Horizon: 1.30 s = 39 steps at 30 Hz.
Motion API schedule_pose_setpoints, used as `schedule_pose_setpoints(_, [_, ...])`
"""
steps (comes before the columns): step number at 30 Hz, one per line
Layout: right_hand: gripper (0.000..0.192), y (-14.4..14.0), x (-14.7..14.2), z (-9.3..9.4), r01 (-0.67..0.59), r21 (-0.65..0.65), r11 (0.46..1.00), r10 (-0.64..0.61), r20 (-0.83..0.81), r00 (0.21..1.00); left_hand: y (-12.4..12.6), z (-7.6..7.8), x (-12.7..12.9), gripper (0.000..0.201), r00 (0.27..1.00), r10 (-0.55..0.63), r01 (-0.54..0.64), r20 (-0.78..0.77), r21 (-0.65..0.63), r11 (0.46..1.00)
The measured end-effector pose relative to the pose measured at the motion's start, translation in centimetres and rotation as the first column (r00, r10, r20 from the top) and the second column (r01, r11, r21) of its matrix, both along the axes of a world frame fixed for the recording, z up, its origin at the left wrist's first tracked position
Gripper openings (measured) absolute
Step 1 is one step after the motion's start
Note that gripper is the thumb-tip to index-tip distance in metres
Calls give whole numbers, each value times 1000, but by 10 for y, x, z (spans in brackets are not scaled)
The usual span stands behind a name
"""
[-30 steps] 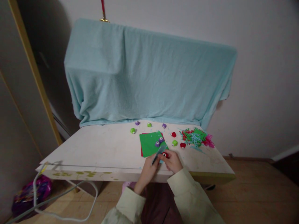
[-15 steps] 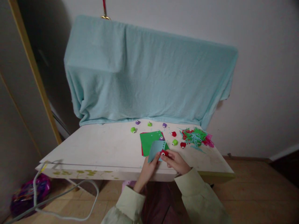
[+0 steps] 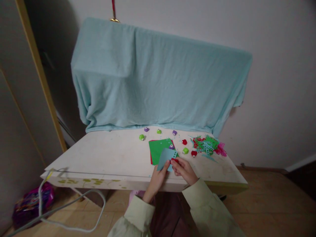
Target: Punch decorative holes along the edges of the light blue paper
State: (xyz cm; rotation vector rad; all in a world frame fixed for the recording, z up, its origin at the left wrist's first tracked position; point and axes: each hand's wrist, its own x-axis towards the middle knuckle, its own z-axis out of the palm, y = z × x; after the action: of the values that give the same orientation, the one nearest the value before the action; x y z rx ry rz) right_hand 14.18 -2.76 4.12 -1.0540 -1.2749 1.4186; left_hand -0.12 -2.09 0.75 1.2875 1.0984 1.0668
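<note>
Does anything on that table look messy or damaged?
Yes: the heap of paper scraps at the right of the table looks messy, its holed strips tangled, some straying outside. A few pale specks lie on the green sheet. The held blue sheet has neatly lined-up holes, which probably aren't damage.

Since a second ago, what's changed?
The blue sheet, nearly edge-on before, has turned its face up; the red gadget no longer shows its eye. The left hand still holds the sheet, the right hand the gadget. The green sheet and scraps stayed.
</note>
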Motion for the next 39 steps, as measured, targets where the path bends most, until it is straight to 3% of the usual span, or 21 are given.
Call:
schedule_pose_setpoints(16, [34, 0, 7, 3, 23, -46, 999, -20, 76, 997, -1, 5, 3, 41, 999, -30, 33, -21, 150, 988])
schedule_pose_setpoints(21, [37, 1, 15, 1, -6, -34, 999, 13, 224, 975, -2, 7, 1, 39, 998, -63, 64, -16, 139, 988])
schedule_pose_setpoints(26, [40, 0, 16, -2, -22, 74, 997, -5, 354, 935, -1, 9, 0, 39, 994, -112, 111, 1, 161, 981])
schedule_pose_setpoints(34, [34, -2, 6, -11, 1, 19, 1000, -2, 59, 998, -2, 7, -3, 36, 984, -140, 136, 114, 41, 990])
schedule_pose_setpoints(39, [30, -1, -1, -23, 103, 18, 995, -101, -77, 992, -1, 8, -4, 39, 956, -212, 213, 204, 18, 977])
